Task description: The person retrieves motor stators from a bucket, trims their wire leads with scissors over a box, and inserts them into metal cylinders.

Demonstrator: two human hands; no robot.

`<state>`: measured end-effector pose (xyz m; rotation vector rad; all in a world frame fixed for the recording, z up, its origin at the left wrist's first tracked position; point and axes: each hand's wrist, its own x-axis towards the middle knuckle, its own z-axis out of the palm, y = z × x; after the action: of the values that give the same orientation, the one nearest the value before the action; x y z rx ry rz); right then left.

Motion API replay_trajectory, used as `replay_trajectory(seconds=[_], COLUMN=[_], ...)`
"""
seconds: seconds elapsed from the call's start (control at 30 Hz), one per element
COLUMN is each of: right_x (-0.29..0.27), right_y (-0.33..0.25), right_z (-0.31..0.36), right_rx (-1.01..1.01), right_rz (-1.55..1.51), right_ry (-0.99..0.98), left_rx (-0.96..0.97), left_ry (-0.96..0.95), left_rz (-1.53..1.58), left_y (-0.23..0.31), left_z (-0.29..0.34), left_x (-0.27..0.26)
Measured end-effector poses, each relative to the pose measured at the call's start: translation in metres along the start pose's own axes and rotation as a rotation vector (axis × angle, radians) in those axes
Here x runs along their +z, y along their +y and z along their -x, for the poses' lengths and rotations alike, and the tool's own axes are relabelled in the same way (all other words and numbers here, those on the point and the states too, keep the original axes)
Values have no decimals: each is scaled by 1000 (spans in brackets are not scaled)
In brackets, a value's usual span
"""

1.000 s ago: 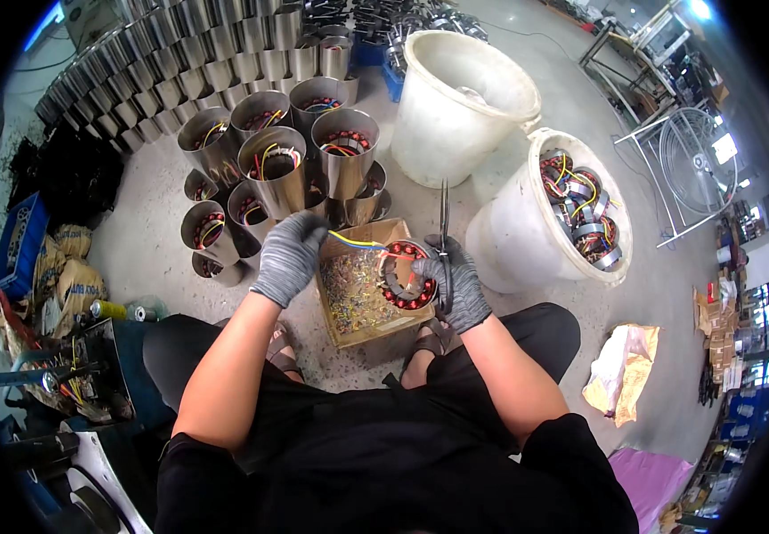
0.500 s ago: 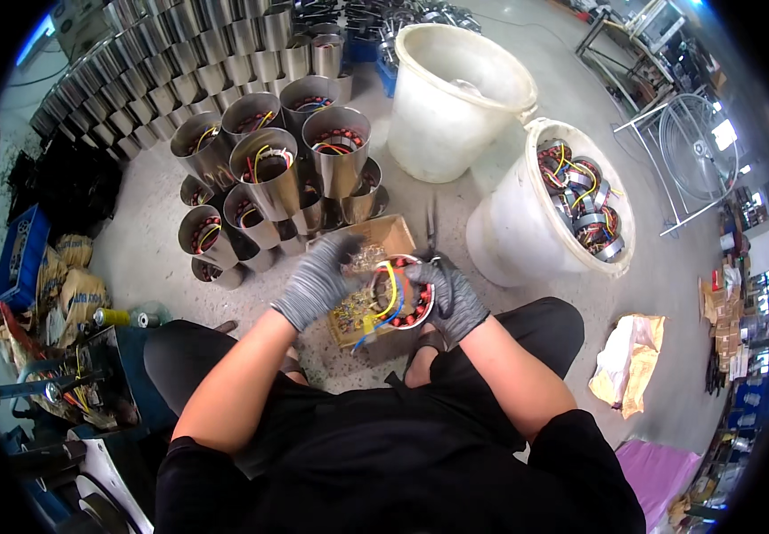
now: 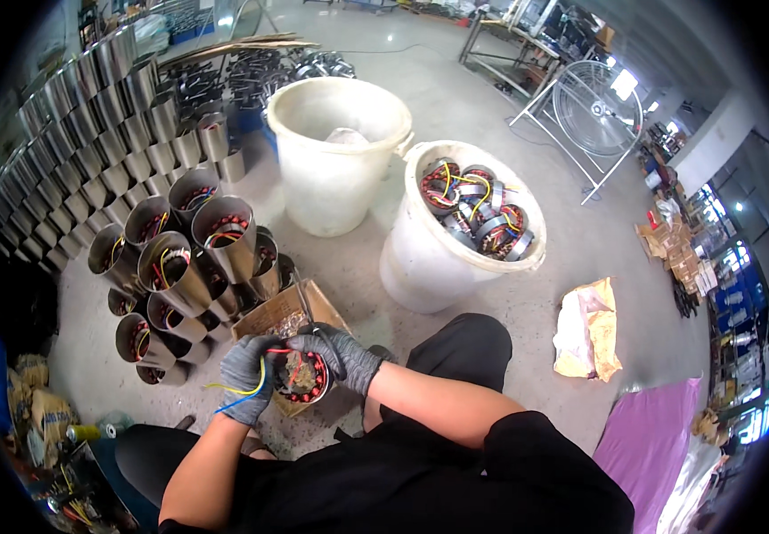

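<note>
Between my two grey-gloved hands is a motor stator [image 3: 320, 381], a ring with red-wrapped coils around its inside. My left hand [image 3: 246, 378] is closed at its left side, with yellow and blue lead wires trailing out past the fingers. My right hand [image 3: 349, 358] is at the upper right of the ring. It grips dark, slim-jawed pliers [image 3: 302, 301] that point up and away from me; some fingers also seem to touch the stator. Just beyond and below the hands lies an open cardboard box [image 3: 320, 307] with small scraps in it.
Metal cylinders [image 3: 173, 271] with stators inside are stacked to the left, with more cylinders [image 3: 90, 133] behind. Two white tubs stand ahead: one with a pale lump in it [image 3: 326, 191], one full of stators [image 3: 420, 271]. A crumpled paper sack [image 3: 587, 329] lies right; a fan [image 3: 596, 109] stands farther off.
The view has swung to the right. My left hand, earlier apart from the stator with fingers loose, has come in against it and its wires. The pliers stay in my right hand.
</note>
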<state>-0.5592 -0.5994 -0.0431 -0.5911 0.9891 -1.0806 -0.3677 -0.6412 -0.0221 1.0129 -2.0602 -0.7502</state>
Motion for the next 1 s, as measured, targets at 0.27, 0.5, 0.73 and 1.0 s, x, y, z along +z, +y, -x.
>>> replay_trajectory(seconds=[0.27, 0.5, 0.73, 1.0], right_x=[-3, -12, -5, 36], right_y=[-8, 16, 2, 17], right_z=[-4, -18, -11, 8], right_rx=[-56, -470, -277, -176], right_rz=[27, 737, 229, 449], right_ry=[-23, 3, 258, -15], left_rx=[-443, -304, -384, -54], left_ry=[110, -31, -275, -603], left_rz=[736, 527, 274, -360], left_y=[-4, 11, 27, -55], left_z=[-5, 4, 0, 25], left_x=[-6, -11, -7, 17])
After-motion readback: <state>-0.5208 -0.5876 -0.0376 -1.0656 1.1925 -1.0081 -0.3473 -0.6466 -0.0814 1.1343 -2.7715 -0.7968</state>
